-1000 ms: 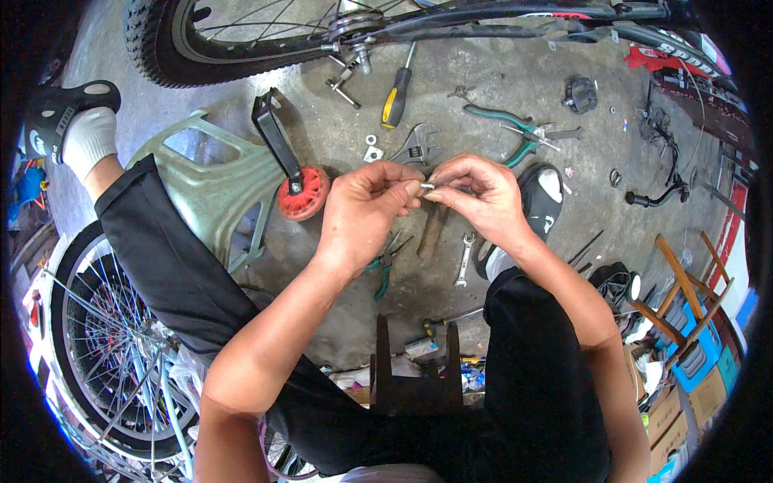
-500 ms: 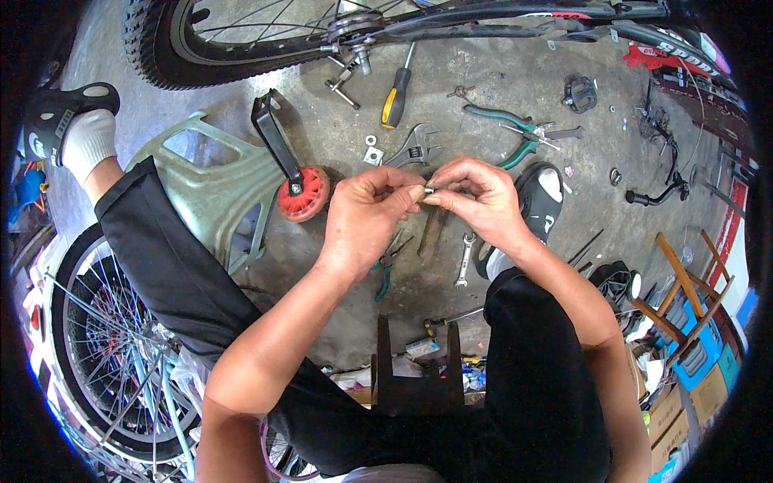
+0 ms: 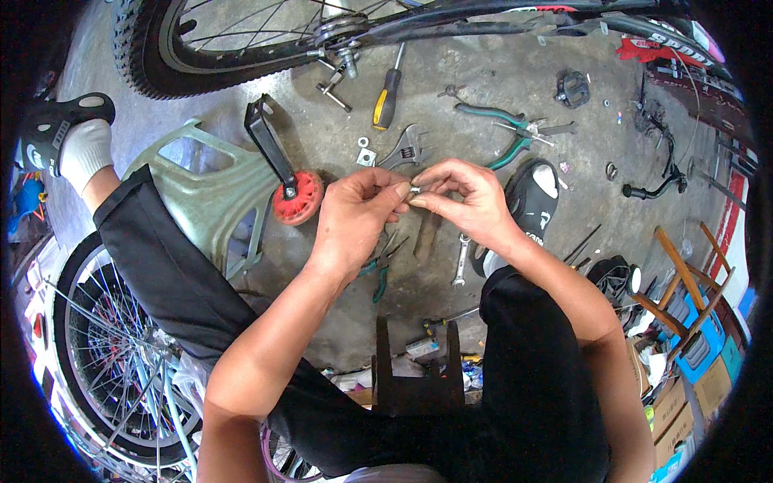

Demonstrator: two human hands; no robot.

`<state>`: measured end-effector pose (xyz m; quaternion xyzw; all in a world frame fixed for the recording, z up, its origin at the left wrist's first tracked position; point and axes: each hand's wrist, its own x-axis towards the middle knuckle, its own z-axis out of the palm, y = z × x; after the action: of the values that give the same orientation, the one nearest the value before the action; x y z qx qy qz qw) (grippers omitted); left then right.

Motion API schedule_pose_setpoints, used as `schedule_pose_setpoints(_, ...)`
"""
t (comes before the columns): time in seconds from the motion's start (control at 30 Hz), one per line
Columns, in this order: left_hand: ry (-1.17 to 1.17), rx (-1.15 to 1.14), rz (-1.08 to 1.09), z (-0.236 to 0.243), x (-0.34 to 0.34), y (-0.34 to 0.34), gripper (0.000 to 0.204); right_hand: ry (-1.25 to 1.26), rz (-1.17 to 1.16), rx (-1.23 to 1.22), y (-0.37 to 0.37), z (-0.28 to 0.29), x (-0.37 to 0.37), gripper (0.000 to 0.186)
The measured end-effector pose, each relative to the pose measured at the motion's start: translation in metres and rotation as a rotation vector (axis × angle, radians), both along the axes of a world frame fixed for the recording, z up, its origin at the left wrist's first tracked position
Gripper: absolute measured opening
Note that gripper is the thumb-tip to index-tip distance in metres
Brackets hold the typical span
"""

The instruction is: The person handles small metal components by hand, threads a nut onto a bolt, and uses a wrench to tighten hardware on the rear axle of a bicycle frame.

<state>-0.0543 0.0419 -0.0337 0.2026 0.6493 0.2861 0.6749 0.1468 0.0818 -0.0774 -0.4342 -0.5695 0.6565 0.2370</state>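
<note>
Silver-coloured and small: found one metal fitting (image 3: 415,191) held above the concrete floor (image 3: 483,72), between the fingertips of left hand (image 3: 354,217) and right hand (image 3: 471,201). Checked grip of the left hand: drawn to a thumb-and-forefinger pinch, no gap apparent, on the metal fitting's left end. Checked grip of the right hand: likewise narrowed to the fitting's width, thumb nearer the body and forefinger farther off. Unable to tell full shape, being mostly covered by fingertips. Judge the step in hand as fine two-handed handling, possibly turning or aligning; cannot confirm which. For the next move, judge steady opposed pinches and little wrist travel necessary, with some risk of dropping so small a piece. As to edges, note the adjustable wrench (image 3: 407,146) just beyond the fingertips; to the right, green-handled pliers (image 3: 525,130) and a black shoe (image 3: 523,197); to the left, a red wheel (image 3: 309,200); nearer the body, a small chrome wrench (image 3: 461,259). Farther out, note the bicycle (image 3: 341,34) as limit to forward reach. Judge sideways travel at floor level tight between red wheel and black shoe, upward lifting less hindered.
</note>
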Motion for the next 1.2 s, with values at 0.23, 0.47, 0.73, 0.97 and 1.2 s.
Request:
schedule_pose_setpoints(0.23,0.021,-0.042,-0.024,-0.003,-0.001,-0.001,0.021,0.009,0.009,-0.018,-0.002,-0.005,0.0,0.021)
schedule_pose_setpoints(0.47,0.031,-0.091,-0.078,0.001,-0.007,0.0,0.03,-0.01,-0.158,-0.171,0.006,-0.018,0.017,0.021)
schedule_pose_setpoints(0.73,0.072,-0.032,-0.147,0.013,0.005,0.002,0.025,-0.091,-0.094,-0.069,0.007,0.0,0.037,0.021)
schedule_pose_setpoints(0.97,-0.019,-0.106,-0.134,-0.003,0.008,-0.004,0.021,-0.058,0.023,0.183,0.011,-0.004,0.046,0.024)
schedule_pose_setpoints(1.2,-0.004,-0.088,-0.163,-0.008,0.005,-0.007,0.021,-0.235,-0.665,-0.076,0.035,-0.073,0.186,0.019)
